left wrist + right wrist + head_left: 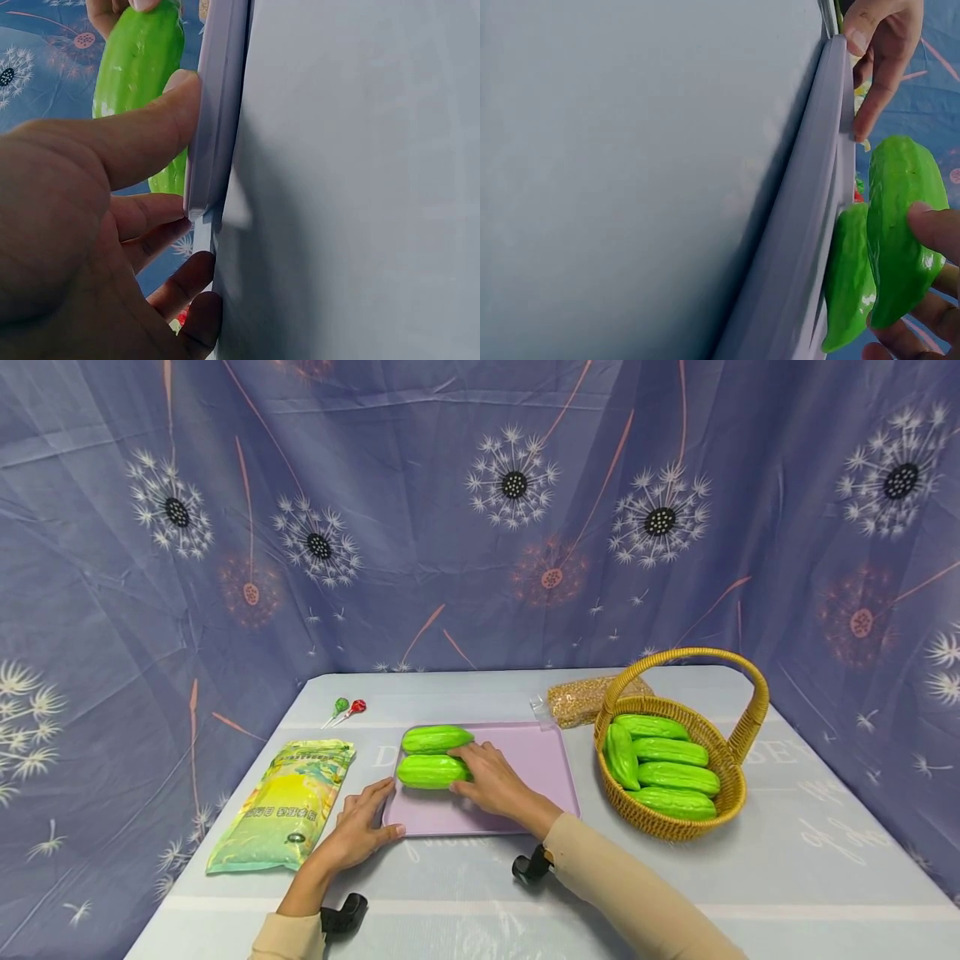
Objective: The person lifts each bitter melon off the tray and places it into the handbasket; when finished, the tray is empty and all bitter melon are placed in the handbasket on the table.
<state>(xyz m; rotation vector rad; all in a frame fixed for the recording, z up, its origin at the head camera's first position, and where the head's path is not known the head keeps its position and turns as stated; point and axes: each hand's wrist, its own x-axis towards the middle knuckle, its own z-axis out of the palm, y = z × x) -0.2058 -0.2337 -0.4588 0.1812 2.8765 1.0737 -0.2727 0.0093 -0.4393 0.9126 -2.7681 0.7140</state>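
My right hand (495, 781) grips the right end of a bright green bitter melon (431, 772), its thumb on the near side. In the right wrist view this bitter melon (900, 217) stands higher than a second one (849, 277) behind it. That second bitter melon (435, 740) lies on the left part of a lilac rectangular tray (532, 768). At the tray's near left corner, my left hand (358, 828) holds the rim, thumb on the front edge and fingers along the left side. The left wrist view shows its thumb pressed against the tray rim (216, 112).
Right of the tray stands a wicker basket (738, 793) with a tall handle, holding several bitter melons (675, 777). A clear bag of tan grains (581, 700) lies behind. On the left are a green-yellow packet (288, 802) and two lollipops, green (341, 704) and red (358, 705).
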